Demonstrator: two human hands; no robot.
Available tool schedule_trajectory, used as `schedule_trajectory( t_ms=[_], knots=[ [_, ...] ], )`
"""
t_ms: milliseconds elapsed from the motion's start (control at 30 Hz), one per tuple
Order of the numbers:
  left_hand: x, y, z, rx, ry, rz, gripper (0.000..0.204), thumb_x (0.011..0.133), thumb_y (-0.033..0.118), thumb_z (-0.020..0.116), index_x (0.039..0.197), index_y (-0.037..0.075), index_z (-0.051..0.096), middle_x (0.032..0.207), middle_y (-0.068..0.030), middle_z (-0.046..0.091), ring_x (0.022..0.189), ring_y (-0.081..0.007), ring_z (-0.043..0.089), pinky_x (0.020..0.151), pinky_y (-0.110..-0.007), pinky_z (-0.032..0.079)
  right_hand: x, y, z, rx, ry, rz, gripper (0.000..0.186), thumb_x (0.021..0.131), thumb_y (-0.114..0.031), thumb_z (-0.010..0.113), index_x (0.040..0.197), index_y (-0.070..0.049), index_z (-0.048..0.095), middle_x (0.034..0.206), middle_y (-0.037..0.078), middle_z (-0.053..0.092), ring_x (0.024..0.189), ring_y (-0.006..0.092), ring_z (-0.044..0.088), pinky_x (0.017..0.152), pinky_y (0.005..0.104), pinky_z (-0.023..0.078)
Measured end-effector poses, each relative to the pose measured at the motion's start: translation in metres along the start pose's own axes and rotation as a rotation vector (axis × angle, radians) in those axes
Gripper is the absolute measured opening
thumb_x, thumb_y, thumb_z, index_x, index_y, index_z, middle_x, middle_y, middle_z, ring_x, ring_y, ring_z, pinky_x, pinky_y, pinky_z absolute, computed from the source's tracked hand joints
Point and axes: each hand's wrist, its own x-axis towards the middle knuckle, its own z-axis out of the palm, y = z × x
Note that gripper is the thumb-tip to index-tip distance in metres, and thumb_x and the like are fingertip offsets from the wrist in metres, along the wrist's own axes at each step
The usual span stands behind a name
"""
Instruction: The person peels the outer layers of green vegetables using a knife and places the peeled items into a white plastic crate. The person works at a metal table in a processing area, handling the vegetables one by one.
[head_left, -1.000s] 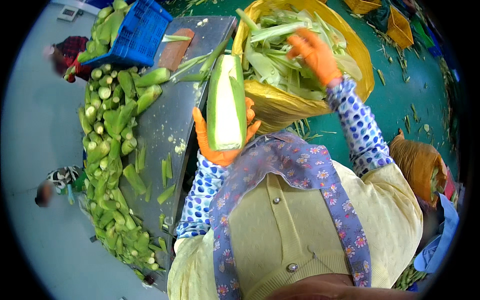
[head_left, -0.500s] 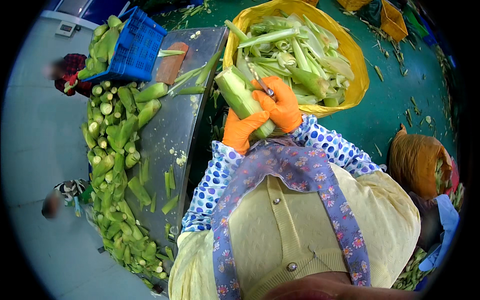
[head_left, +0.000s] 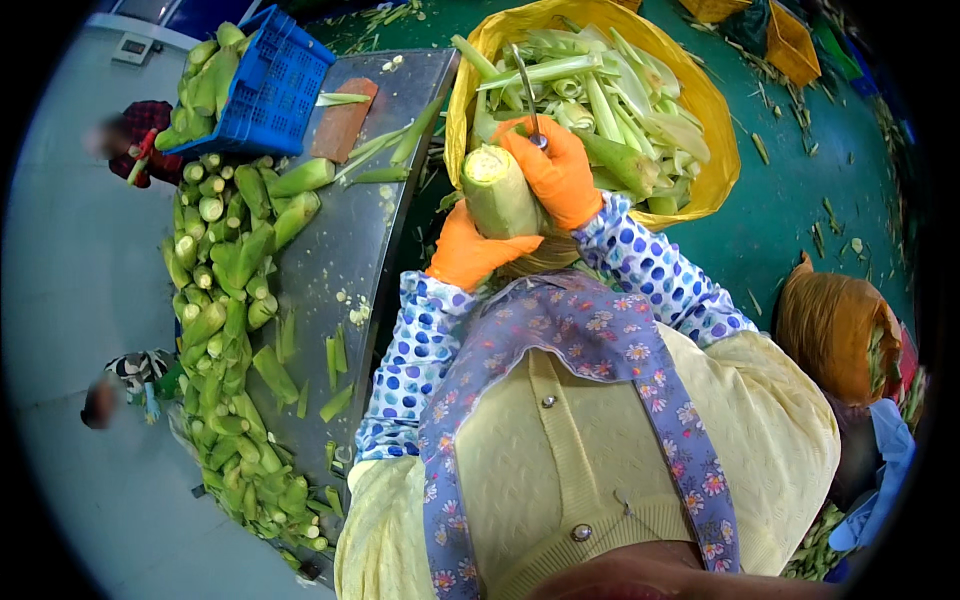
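Observation:
An ear of corn [head_left: 500,200] in pale green husk is tilted in front of my body, its cut round end facing up. My left hand [head_left: 465,252], in an orange glove, is closed around its lower side. With my right hand [head_left: 558,172], also gloved in orange, I grip a thin-bladed knife [head_left: 526,85], the blade pointing away over the husks. The right fingers touch the corn's upper right side, near a strip of green husk. Just beyond lies a yellow sack [head_left: 722,150], wide-mouthed and filled with stripped husks [head_left: 600,95].
On my left, a metal table [head_left: 345,235] carries a long heap of unhusked corn [head_left: 225,330], loose husk pieces and a reddish-brown block [head_left: 345,120]. A blue crate [head_left: 270,90] of corn tilts at its far end. Two people stand beyond. A brown sack [head_left: 830,325] sits at right.
The ear of corn has turned more upright, so its cut end now faces up. The knife blade has swung up and away from it. My left hand has shifted slightly lower left.

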Motion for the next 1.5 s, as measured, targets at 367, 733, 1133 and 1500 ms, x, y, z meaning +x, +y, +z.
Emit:
schedule_trajectory(
  t_ms=[367, 733, 1133, 1500],
  knots=[
    [0.027, 0.022, 0.011, -0.298, 0.401, 0.046, 0.068, 0.080, 0.001, 0.088, 0.141, 0.001, 0.058, 0.123, -0.0054, 0.067, 0.107, -0.0154, 0.065, 0.096, -0.030, 0.053, 0.014, -0.001, 0.010, 0.013, 0.005, 0.006, 0.021, 0.089, -0.020, 0.078, 0.092, -0.001, 0.069, 0.079, 0.006, 0.066, 0.072, 0.0140, 0.059, 0.066, 0.0309, 0.049],
    [0.026, 0.040, -0.053, -0.588, 0.529, 0.277, 0.052, 0.095, 0.025, 0.077, 0.135, -0.002, 0.061, 0.124, -0.0135, 0.067, 0.112, -0.0244, 0.066, 0.096, -0.039, 0.056, 0.158, 0.055, -0.108, 0.222, 0.381, 0.242, 0.045, 0.090, -0.037, 0.080, 0.113, 0.001, 0.070, 0.103, 0.011, 0.074, 0.093, 0.0225, 0.071, 0.082, 0.0345, 0.057],
    [0.046, 0.059, -0.022, -0.252, 0.281, 0.301, 0.063, 0.082, -0.005, 0.082, 0.140, -0.001, 0.059, 0.126, -0.0116, 0.066, 0.111, -0.0184, 0.065, 0.098, -0.033, 0.053, 0.113, -0.033, -0.047, -0.149, -0.693, -0.306, 0.036, 0.090, -0.012, 0.078, 0.125, -0.008, 0.075, 0.118, 0.003, 0.075, 0.105, 0.0113, 0.063, 0.091, 0.0283, 0.052],
    [0.055, 0.062, -0.005, -0.412, 0.217, 0.305, 0.073, 0.079, -0.009, 0.081, 0.145, -0.006, 0.049, 0.130, -0.0131, 0.063, 0.117, -0.0203, 0.063, 0.101, -0.034, 0.052, 0.073, -0.020, -0.033, 0.306, -0.514, 0.146, 0.040, 0.089, -0.011, 0.078, 0.128, -0.004, 0.071, 0.121, 0.006, 0.072, 0.106, 0.0138, 0.065, 0.095, 0.0309, 0.053]
  ],
)
